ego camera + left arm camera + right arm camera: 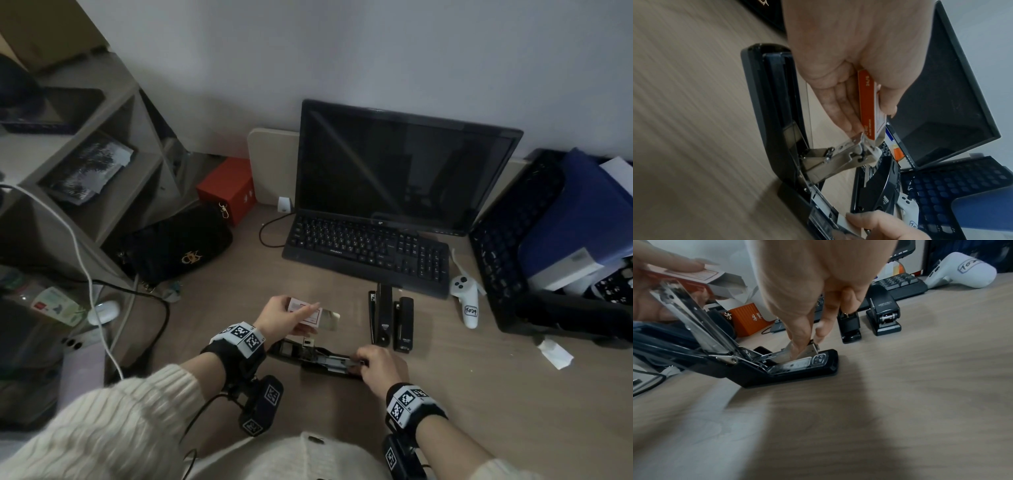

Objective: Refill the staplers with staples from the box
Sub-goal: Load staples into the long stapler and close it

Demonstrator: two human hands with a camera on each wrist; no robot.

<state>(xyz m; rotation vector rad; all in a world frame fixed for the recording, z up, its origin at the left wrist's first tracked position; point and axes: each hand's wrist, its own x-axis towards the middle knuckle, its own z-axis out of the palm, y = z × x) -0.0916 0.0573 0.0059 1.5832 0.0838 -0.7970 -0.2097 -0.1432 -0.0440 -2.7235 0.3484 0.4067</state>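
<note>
On the wooden worktop [479,394], right hand [383,368] pinches staples into the opened black stapler [318,359]; left hand [284,317] grips the small orange cardboard box [308,313]; closing likely follows.

Wooden bench [445,394] bearing a dark monitor [404,168] with a black keyboard [366,251] touching its foot. Right: white controller [466,305], black mesh tray [507,240] holding a blue folder [582,212]. Left: black handbag [178,246], red box [227,188], open shelving [102,164].
</note>
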